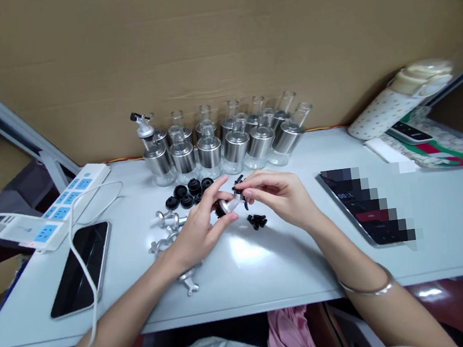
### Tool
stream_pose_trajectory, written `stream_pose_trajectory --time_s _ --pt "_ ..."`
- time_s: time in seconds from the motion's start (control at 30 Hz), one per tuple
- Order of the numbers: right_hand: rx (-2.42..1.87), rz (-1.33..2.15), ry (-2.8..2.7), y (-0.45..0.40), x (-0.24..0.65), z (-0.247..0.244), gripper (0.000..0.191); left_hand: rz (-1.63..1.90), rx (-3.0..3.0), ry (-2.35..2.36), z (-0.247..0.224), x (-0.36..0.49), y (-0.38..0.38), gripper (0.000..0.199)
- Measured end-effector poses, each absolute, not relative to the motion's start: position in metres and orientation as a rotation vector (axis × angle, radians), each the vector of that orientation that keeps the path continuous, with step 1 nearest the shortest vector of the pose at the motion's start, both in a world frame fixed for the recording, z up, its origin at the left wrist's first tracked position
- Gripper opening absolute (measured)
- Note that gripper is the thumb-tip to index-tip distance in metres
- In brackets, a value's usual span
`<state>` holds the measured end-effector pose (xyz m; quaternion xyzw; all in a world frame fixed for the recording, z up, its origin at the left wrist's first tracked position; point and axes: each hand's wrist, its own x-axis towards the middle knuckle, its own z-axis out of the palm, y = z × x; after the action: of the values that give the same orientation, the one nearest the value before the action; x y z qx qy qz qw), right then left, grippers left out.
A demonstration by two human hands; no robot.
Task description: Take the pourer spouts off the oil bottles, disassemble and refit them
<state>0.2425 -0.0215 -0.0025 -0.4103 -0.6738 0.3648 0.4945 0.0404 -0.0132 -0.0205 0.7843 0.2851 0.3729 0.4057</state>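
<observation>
My left hand point(202, 225) is closed round a silver pourer top point(230, 203) that has a black base. The fingertips of my right hand point(280, 193) pinch a small black piece point(239, 184) at the spout end of that top. Right beside my hands, small black parts point(257, 221) lie in a pile on the table. Black round caps point(180, 192) sit behind my left hand. Several silver tops point(165, 219) are spread to its left, some partly hidden by my hand and forearm.
Glass bottles with metal sleeves point(210, 154) stand in rows at the back, the leftmost front one point(157, 163) fitted with a pourer. Left are a power strip point(72, 198), a white cable and a phone point(81, 271). Right are another phone point(366, 207) and a dotted flask point(387, 103).
</observation>
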Motion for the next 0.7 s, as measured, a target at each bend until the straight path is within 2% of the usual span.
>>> stream_pose_trajectory --time_s 0.17,0.43,0.7 --pt "-0.964 0.943 -1.639 -0.0228 0.2416 0.0007 0.021 0.944 1.934 0.683 -0.0211 0.0406 -0.0125 0.059" --pt "-0.937 0.978 -1.595 -0.0246 0.2403 0.0018 0.016 0.903 2.033 0.646 -0.0184 0.0376 -0.0099 0.052" --pt "-0.904 1.041 -1.577 -0.0226 0.2417 0.0005 0.022 0.919 1.972 0.662 -0.0188 0.0397 -0.0103 0.054"
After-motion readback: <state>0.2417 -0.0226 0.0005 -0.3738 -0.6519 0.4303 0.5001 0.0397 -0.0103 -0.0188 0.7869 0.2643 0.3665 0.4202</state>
